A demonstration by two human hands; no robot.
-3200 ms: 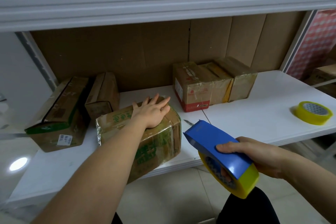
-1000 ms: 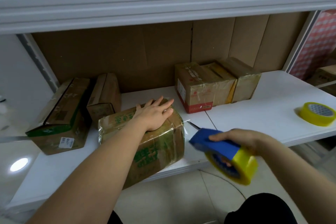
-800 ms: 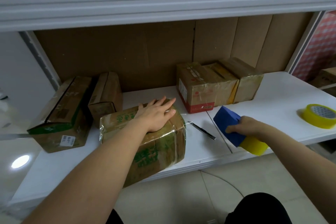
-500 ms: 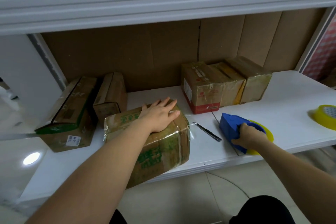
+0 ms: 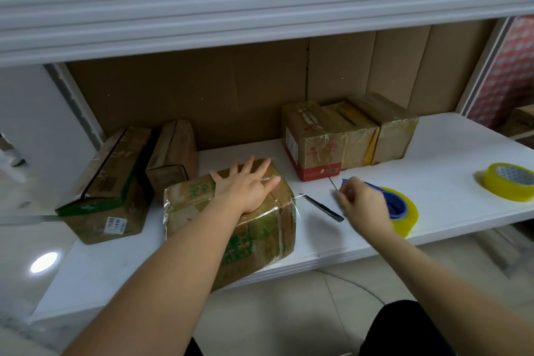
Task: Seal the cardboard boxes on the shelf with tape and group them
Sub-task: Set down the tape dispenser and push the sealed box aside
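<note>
Left hand (image 5: 249, 185) flat on top of the taped box (image 5: 231, 220), fingers (image 5: 254, 166) spread straight, pressing it down at the shelf (image 5: 450, 182) front edge. Right hand (image 5: 364, 205) blurred, loosely curled over the tape dispenser (image 5: 397, 208) lying on the shelf; can't tell if it grips it. Black knife (image 5: 321, 207) between the two hands. Three sealed boxes (image 5: 346, 133) grouped behind the right fingers, two boxes (image 5: 130, 176) left of the left hand, spare tape roll (image 5: 510, 181) far right.

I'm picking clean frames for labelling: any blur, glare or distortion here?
Head view: the right hand is motion-blurred beside the tape dispenser; the left hand on the box is sharp; a bright lamp reflection glares on the floor; wide-angle bending curves the upper shelf edge.
</note>
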